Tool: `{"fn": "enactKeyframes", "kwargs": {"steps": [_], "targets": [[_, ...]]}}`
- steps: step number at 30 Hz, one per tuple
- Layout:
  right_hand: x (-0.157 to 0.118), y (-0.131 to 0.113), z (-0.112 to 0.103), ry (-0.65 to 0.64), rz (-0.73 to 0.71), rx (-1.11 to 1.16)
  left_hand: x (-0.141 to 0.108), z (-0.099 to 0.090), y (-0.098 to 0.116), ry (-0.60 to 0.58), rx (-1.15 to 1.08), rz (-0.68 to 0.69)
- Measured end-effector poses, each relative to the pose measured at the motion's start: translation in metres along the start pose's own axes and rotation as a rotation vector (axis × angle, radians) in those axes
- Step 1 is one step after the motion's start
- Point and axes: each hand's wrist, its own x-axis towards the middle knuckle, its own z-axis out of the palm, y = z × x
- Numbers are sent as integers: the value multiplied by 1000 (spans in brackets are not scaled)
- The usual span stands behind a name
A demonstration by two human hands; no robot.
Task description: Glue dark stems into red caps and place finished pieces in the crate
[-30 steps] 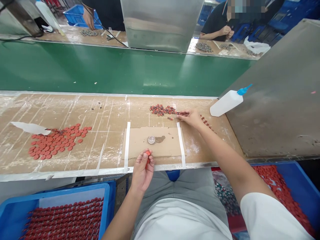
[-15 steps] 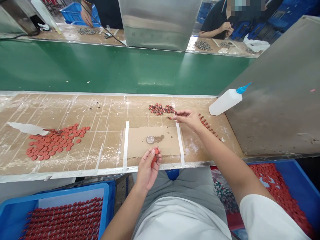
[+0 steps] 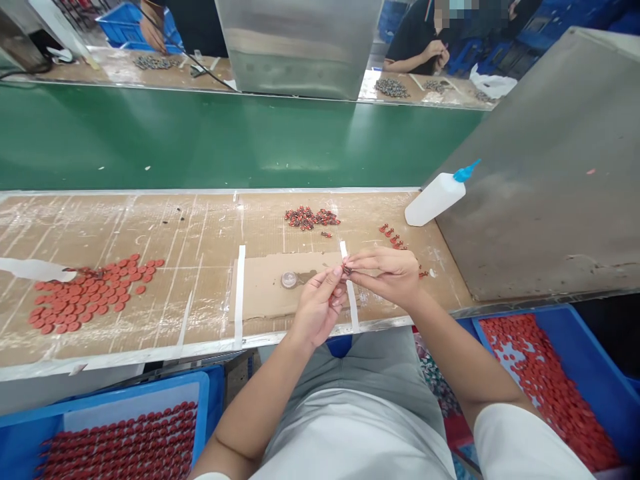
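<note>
left hand (image 3: 317, 308), right hand (image 3: 386, 275): both closed, pinching | thing: tiny red and dark metal part (image 3: 346, 269), held between both hands | below hands: brown cardboard (image 3: 265, 293) on table (image 3: 200, 233)

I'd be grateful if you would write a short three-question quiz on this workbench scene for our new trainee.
1. True or false: the left hand and right hand are well apart.
2. What lies on the cardboard sheet between the white tape strips? A a small round silvery disc, B a pair of scissors, C a stapler.
3. Which blue crate holds red discs in neat rows, the left one or the right one?

Key: 1 False, both pinch one small part. 2 A. 3 The left one.
</note>
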Motion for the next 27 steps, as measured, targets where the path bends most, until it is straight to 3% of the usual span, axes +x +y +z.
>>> {"fn": "enactKeyframes", "kwargs": {"steps": [12,19,23,27], "targets": [[-15,9,-17,-166,-271,-216,2,-1,-8,25,78,0],[-25,14,-23,-234,-199,-225,4,-2,-15,56,-30,47],[-25,19,-18,-112,-98,-231,6,-1,-11,49,-105,42],[-18,40,-3,201,256,-4,26,0,-5,87,-160,113]]}}
